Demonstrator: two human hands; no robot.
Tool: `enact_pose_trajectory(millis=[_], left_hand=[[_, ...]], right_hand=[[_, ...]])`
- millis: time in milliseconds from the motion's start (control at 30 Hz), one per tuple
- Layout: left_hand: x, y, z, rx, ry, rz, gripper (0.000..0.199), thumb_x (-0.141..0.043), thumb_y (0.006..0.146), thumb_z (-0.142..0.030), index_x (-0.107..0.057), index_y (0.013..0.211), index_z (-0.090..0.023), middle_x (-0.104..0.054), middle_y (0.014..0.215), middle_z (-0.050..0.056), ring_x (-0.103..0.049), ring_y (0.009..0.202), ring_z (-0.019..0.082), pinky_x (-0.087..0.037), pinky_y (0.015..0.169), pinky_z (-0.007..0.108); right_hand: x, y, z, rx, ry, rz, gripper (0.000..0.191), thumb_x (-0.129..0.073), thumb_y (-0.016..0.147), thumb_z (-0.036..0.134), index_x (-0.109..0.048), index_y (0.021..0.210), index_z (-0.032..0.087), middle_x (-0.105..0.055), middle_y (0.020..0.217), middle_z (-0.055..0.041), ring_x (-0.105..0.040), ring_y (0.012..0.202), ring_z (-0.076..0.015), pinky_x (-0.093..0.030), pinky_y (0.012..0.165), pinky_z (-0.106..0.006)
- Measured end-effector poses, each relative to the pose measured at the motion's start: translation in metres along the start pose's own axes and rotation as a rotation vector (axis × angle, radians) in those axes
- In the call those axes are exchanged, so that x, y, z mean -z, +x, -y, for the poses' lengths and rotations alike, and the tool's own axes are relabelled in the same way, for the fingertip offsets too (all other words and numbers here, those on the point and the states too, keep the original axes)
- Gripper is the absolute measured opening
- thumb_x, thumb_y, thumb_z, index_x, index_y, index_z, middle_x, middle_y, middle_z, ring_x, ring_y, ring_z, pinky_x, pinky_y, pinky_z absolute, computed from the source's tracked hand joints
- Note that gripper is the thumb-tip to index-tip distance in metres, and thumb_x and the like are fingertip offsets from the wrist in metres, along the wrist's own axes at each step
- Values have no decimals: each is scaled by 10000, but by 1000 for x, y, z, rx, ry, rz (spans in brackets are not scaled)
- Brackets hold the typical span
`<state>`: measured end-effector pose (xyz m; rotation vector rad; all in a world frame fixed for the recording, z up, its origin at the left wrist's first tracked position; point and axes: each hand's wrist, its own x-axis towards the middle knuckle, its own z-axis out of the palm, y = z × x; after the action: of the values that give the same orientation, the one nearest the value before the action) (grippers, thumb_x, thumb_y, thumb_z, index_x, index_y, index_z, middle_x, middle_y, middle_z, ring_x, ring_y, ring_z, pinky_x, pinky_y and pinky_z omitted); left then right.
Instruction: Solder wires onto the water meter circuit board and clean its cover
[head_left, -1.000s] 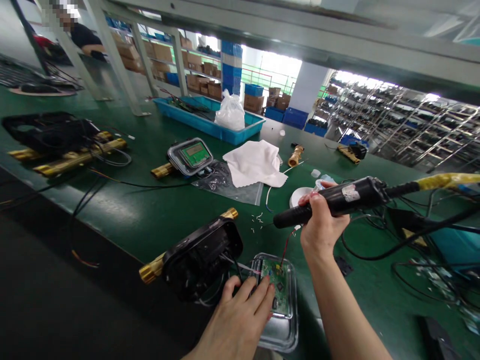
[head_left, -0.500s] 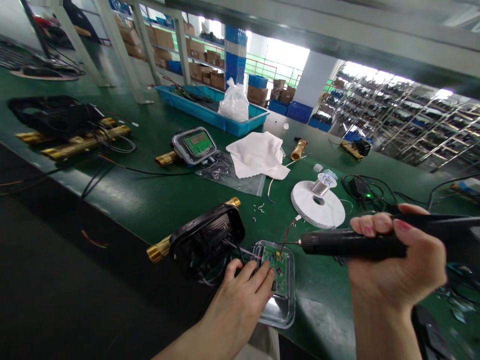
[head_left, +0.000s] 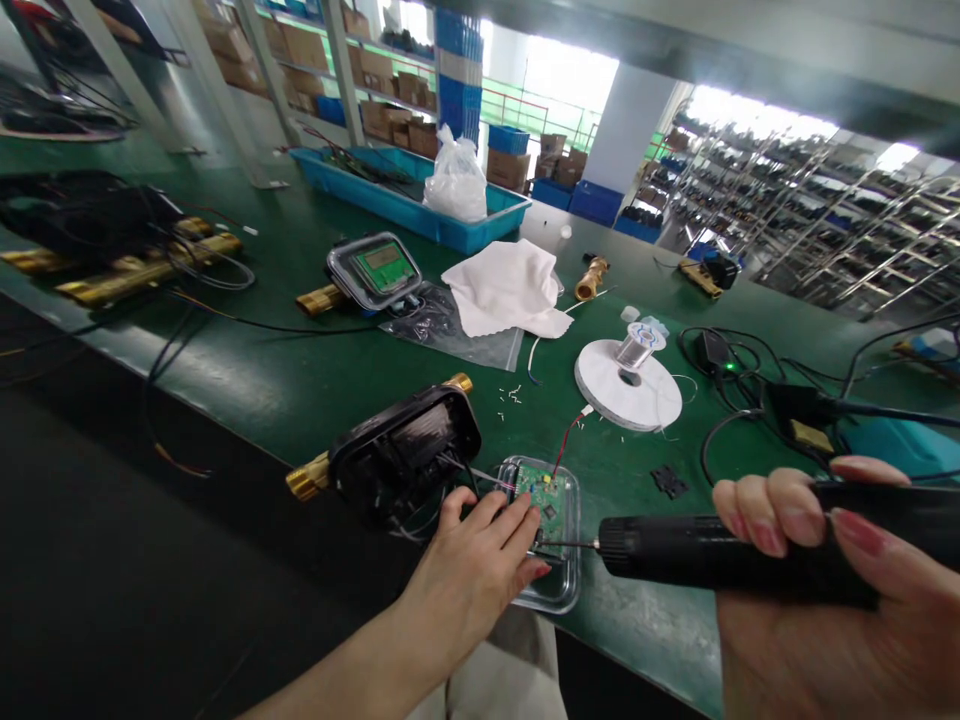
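Note:
My right hand (head_left: pixel 840 580) is wrapped round a black electric screwdriver (head_left: pixel 667 552), held level. Its thin bit points left and reaches over the lower part of a green circuit board (head_left: pixel 553 510); whether the tip touches a screw I cannot make out. The board lies in a clear plastic cover (head_left: pixel 574 590). My left hand (head_left: pixel 476 555) rests on the board's left side with fingers stretched out, hiding part of it. Thin wires run from the board to a black meter housing (head_left: pixel 405 450) on a brass pipe (head_left: pixel 307 478). A red and black lead (head_left: pixel 566 445) leaves the board's top.
Several small screws (head_left: pixel 511 395) lie behind the board. Beyond are a white reel (head_left: pixel 600 385) with a solder spool (head_left: pixel 637 345), a white cloth (head_left: pixel 502 285), a meter with a display (head_left: pixel 375 270) and a blue tray (head_left: pixel 465 235). Black cables (head_left: pixel 712 440) lie at right.
The screwdriver's bit has moved from the board's top edge down to its lower part. My left hand stays on the board. The view has shifted slightly.

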<state>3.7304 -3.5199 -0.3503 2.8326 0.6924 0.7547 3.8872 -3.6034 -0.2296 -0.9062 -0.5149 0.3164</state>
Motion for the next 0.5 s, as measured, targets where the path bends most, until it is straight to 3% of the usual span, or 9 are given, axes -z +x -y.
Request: enact_pose_trajectory(millis=[500], left_hand=[[-3, -2, 3, -33, 64, 6, 242, -469, 937, -344, -596, 1118, -246, -661, 1153, -15, -553, 1001, 170, -253, 879, 382]], right_hand=[[-5, -1, -2, -39, -24, -15, 218, -479, 649, 191, -552, 855, 190, -401, 522, 54, -374, 456, -76, -349, 458, -213]])
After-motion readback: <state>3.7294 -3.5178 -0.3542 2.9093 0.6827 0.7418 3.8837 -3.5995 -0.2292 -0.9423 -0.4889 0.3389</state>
